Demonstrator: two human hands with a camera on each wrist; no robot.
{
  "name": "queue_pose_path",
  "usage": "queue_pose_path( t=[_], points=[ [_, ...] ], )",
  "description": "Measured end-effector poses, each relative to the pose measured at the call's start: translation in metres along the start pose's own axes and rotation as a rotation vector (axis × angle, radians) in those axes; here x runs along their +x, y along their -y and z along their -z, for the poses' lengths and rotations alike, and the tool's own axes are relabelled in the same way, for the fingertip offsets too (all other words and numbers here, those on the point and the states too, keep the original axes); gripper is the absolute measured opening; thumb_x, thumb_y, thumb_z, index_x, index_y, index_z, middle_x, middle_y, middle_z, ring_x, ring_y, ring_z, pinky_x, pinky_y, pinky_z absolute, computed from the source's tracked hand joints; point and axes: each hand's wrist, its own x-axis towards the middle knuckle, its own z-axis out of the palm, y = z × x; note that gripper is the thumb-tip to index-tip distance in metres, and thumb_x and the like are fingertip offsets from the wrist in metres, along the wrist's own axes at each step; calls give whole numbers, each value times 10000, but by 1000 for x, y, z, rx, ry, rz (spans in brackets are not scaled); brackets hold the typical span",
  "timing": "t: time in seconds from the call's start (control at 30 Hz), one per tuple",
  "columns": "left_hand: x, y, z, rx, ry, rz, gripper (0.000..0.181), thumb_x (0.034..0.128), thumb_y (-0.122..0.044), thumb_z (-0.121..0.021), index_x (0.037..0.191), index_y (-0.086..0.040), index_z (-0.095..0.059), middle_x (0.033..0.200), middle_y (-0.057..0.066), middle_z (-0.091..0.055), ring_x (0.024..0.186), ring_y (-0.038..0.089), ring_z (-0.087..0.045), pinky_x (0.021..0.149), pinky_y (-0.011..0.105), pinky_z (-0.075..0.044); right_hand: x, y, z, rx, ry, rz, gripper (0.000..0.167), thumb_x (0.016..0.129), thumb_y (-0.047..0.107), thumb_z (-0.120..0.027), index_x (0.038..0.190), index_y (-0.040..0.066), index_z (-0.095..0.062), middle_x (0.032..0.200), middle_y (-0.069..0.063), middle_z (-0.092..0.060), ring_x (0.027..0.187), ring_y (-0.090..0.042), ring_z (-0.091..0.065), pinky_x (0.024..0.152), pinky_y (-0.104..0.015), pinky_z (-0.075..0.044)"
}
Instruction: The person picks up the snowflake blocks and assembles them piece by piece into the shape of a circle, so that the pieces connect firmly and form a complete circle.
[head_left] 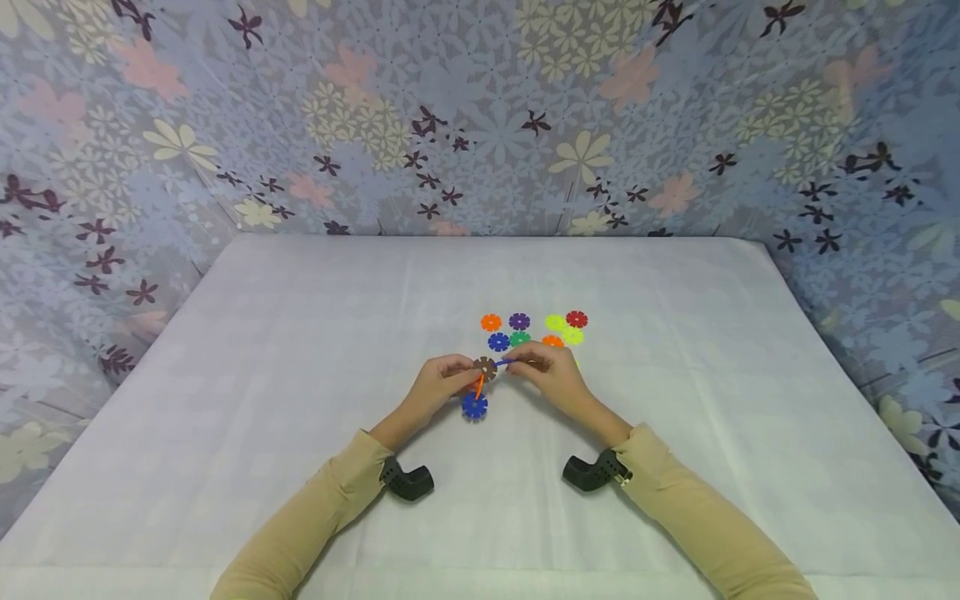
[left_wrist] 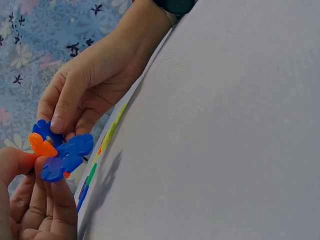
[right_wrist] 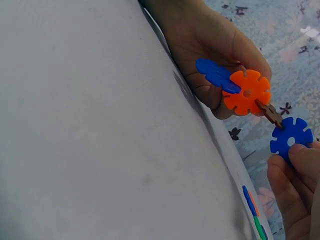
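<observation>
In the head view, my left hand holds a small chain of slotted flower-shaped plastic discs over the table. The right wrist view shows its links: a blue disc, an orange disc gripped by the left fingers, and a brown disc slotted onto the orange one's edge. Another blue disc is pinched between thumb and fingers of my right hand. Its edge meets the brown disc's rim; whether their slots are fully joined, I cannot tell. From the left wrist, the lower blue disc partly covers the joints.
Loose discs lie on the white-covered table just beyond the hands: orange, purple, blue, green, red, yellow and others. The right hand hides some. A flowered cloth hangs behind the table.
</observation>
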Motion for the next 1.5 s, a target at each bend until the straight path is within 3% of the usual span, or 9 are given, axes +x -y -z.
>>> queue_pose_path(
  t=[0.23,0.5,0.8,1.03,1.13,1.2,1.3,1.43,1.5],
  points=[
    [-1,-1,0,17,28,-7,170,855,-20,-566,913,139,-569,734,49,-632,639,84,-567,626,231,-473,0,-5,1,43,10,-4,137,780,-152,-582,910,-124,-613,880,-207,-621,804,-343,-599,730,-299,-478],
    [-2,0,2,57,135,-115,256,850,-228,-616,860,27,-629,716,53,-632,609,105,-555,571,254,-469,-1,-5,3,36,43,-32,113,777,-149,-586,875,-122,-634,849,-205,-632,781,-293,-617,707,-290,-485],
    [-1,-1,0,102,134,12,211,877,-52,-554,931,151,-575,732,55,-623,616,87,-547,599,221,-458,-3,-7,1,35,89,-19,89,761,-175,-586,829,-139,-631,801,-210,-634,737,-339,-611,673,-284,-493],
    [-10,-19,-4,115,169,-36,151,900,3,-485,884,142,-544,683,15,-555,591,90,-469,543,206,-392,-5,-5,-3,36,93,-28,88,747,-176,-601,820,-136,-629,810,-221,-630,755,-321,-614,690,-286,-489],
    [-9,-16,-4,130,206,-52,142,911,-9,-470,891,117,-533,671,-5,-529,579,99,-448,514,214,-368,-4,-3,-4,-1,93,-4,98,739,-175,-611,822,-127,-630,834,-222,-630,786,-324,-607,707,-284,-484],
    [-6,-10,-3,132,206,-58,145,913,-29,-476,892,102,-537,669,-6,-537,577,101,-463,510,215,-379,-3,-2,-4,-41,74,38,135,730,-194,-606,849,-132,-619,891,-236,-616,814,-347,-593,722,-285,-480],
    [-7,-15,-4,122,203,-44,151,911,-32,-483,889,106,-539,662,7,-544,574,108,-476,518,211,-392,-1,-13,-2,-130,-23,76,236,734,-215,-574,945,-113,-601,982,-221,-590,821,-342,-585,721,-314,-482],
    [-12,-31,-4,118,226,-27,151,908,-5,-475,887,132,-535,651,25,-542,561,125,-466,517,214,-390,0,-34,3,-309,-227,17,307,753,-167,-556,1035,-50,-585,990,-159,-581,770,-247,-565,671,-324,-473],
    [-12,-31,-3,123,230,-36,152,906,-6,-479,887,131,-542,641,20,-534,553,116,-455,514,213,-383,0,-39,5,-381,-289,-21,287,752,-135,-573,1020,-33,-591,959,-145,-587,745,-227,-531,648,-325,-447]
  ],
)
